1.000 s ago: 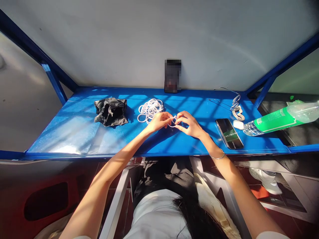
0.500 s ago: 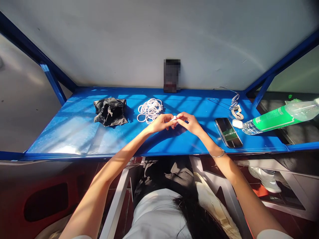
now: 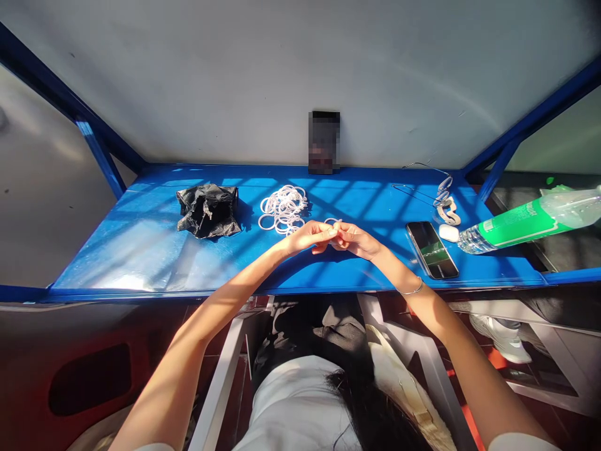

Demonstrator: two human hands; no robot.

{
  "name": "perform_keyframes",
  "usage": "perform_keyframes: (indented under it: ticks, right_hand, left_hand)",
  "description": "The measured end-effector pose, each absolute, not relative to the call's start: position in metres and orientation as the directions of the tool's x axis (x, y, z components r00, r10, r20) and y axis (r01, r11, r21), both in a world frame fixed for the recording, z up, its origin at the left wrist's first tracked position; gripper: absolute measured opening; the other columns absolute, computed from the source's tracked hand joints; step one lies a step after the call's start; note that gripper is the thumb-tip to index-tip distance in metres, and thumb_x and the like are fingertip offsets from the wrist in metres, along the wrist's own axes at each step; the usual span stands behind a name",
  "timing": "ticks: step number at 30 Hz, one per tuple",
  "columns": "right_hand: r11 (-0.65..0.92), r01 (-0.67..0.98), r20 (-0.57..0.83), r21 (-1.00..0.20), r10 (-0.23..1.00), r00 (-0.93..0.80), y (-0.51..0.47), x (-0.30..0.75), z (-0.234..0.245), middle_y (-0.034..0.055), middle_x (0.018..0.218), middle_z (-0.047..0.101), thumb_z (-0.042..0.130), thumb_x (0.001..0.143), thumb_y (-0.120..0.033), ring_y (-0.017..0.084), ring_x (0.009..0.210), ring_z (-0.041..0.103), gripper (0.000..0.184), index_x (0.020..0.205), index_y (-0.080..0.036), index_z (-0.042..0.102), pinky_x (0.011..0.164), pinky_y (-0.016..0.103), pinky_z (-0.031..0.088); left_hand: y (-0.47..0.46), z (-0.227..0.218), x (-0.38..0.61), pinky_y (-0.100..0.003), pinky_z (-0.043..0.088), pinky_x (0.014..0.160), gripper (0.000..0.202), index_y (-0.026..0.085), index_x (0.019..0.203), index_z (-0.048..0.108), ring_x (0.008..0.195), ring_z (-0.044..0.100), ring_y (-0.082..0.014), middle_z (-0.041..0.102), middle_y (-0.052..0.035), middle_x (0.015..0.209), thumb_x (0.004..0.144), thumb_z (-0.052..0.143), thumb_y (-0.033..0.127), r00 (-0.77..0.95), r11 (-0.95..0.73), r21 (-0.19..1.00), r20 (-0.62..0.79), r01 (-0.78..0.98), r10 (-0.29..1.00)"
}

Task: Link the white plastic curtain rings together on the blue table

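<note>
My left hand (image 3: 307, 237) and my right hand (image 3: 357, 239) meet fingertip to fingertip over the middle of the blue table (image 3: 141, 250). Both pinch a small white elastic band (image 3: 332, 222), whose loop peeks out just above the fingers. A heap of several white elastic bands (image 3: 283, 208) lies a little to the left and behind my left hand. A crumpled black plastic bag (image 3: 209, 210) sits further left. A thin bracelet circles my right wrist.
A phone (image 3: 432, 250) lies flat at the right, with a small white case (image 3: 449, 233) and a curled clip (image 3: 446, 203) behind it. A green-labelled water bottle (image 3: 526, 222) lies at the right edge. A dark upright object (image 3: 323, 142) leans against the grey wall.
The band was stretched open between my hands a second ago. My fingers have since drawn together and lowered toward the table, with only a small loop showing.
</note>
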State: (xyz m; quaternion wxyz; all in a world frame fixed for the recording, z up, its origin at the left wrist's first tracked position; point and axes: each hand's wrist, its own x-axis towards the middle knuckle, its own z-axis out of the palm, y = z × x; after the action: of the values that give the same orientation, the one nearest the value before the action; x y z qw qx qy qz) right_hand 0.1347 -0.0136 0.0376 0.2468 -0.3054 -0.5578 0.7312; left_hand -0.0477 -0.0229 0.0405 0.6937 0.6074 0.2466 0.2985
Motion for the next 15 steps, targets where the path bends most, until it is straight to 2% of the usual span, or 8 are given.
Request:
perform_keyframes:
  ticks: [3,5,8,10,12,15]
  right_hand:
    - [-0.3,-0.077,-0.163,-0.951,0.696,-0.699,-0.0127,0.1313,0.0316,-0.0049,0.055,0.03,0.072,0.06,-0.063,0.011,0.049,0.02,0.049,0.061,-0.025,0.042,0.05,0.03,0.021]
    - [-0.307,-0.105,-0.152,-0.946,0.705,-0.692,-0.0121,0.1301,0.0296,-0.0059,0.053,0.028,0.073,0.06,-0.061,0.01,0.047,0.017,0.049,0.061,-0.024,0.041,0.049,0.03,0.021]
    - [-0.296,-0.164,-0.119,-0.941,0.744,-0.657,-0.0117,0.1301,0.0303,-0.0067,0.049,0.023,0.073,0.06,-0.062,0.01,0.046,0.017,0.053,0.059,-0.024,0.036,0.048,0.029,0.023]
    - [-0.266,-0.192,-0.093,-0.944,0.778,-0.621,-0.0117,0.131,0.0318,-0.0061,0.048,0.021,0.071,0.063,-0.062,0.011,0.046,0.019,0.053,0.056,-0.024,0.034,0.048,0.03,0.026]
    - [-0.215,-0.188,-0.066,-0.958,0.807,-0.586,-0.0113,0.1321,0.0329,-0.0045,0.049,0.026,0.066,0.068,-0.059,0.012,0.046,0.023,0.047,0.057,-0.024,0.037,0.049,0.031,0.029]
    - [-0.101,-0.131,-0.017,-0.986,0.851,-0.525,-0.0084,0.1338,0.0325,0.0002,0.062,0.048,0.061,0.074,-0.053,0.014,0.052,0.037,0.031,0.071,-0.024,0.052,0.052,0.031,0.035]
  left_hand:
    - [-0.0227,0.0382,-0.0444,-0.024,0.025,0.043,0.059,0.009,0.079,0.064,0.044,0.035,-0.0069,0.051,-0.0005,0.054,0.072,0.064,0.068,0.683,0.11,0.983,0.018,-0.144,0.73]
    - [-0.0232,0.0374,-0.0426,-0.024,0.024,0.043,0.052,0.012,0.073,0.061,0.045,0.031,-0.0068,0.045,0.0012,0.051,0.075,0.063,0.063,0.669,0.148,0.974,0.003,-0.169,0.744]
    - [-0.0244,0.0387,-0.0401,-0.025,0.022,0.043,0.054,0.018,0.054,0.037,0.044,0.023,-0.0065,0.025,0.0038,0.048,0.084,0.056,0.059,0.637,0.206,0.948,-0.005,-0.243,0.771]
    - [-0.0247,0.0407,-0.0393,-0.026,0.023,0.043,0.058,0.019,0.053,0.026,0.044,0.023,-0.0068,0.02,0.0039,0.052,0.086,0.051,0.06,0.616,0.221,0.934,0.0,-0.282,0.788]
    - [-0.0239,0.042,-0.0406,-0.026,0.026,0.043,0.056,0.019,0.055,0.028,0.045,0.026,-0.0074,0.024,0.0034,0.055,0.086,0.05,0.061,0.601,0.201,0.939,0.009,-0.281,0.799]
    - [-0.0199,0.0414,-0.0479,-0.027,0.03,0.045,0.047,0.018,0.061,0.039,0.048,0.035,-0.0092,0.034,0.0019,0.058,0.085,0.052,0.057,0.558,0.083,0.973,0.054,-0.217,0.828]
